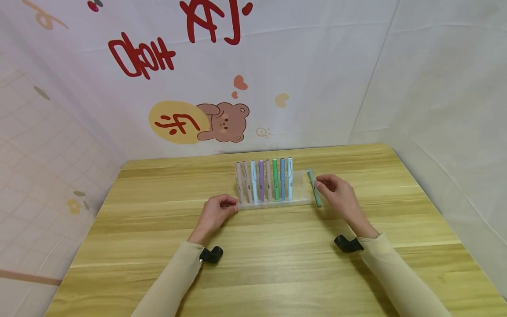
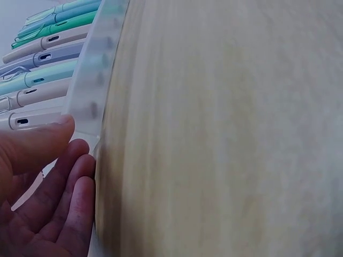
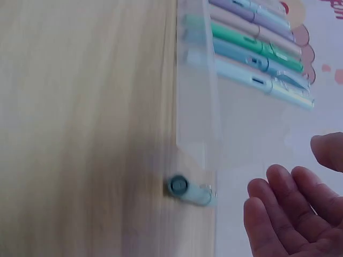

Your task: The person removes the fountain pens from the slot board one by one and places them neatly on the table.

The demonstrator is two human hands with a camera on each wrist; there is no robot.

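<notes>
A clear pen stand holds several capped pens side by side, among them a purple pen, a green pen and a pale blue pen at the right of the row. My left hand grips the stand's left end, thumb at its front corner in the left wrist view. Just past the stand's right end lies a grey-green pen, slanted, its round end facing the right wrist camera. Beside that pen is my right hand, thumb and fingers apart with nothing between them.
The stand is on a wood-grain table, toward its back edge. Behind it hangs a pale printed cloth with a bear and red characters. Each wrist carries a black camera mount.
</notes>
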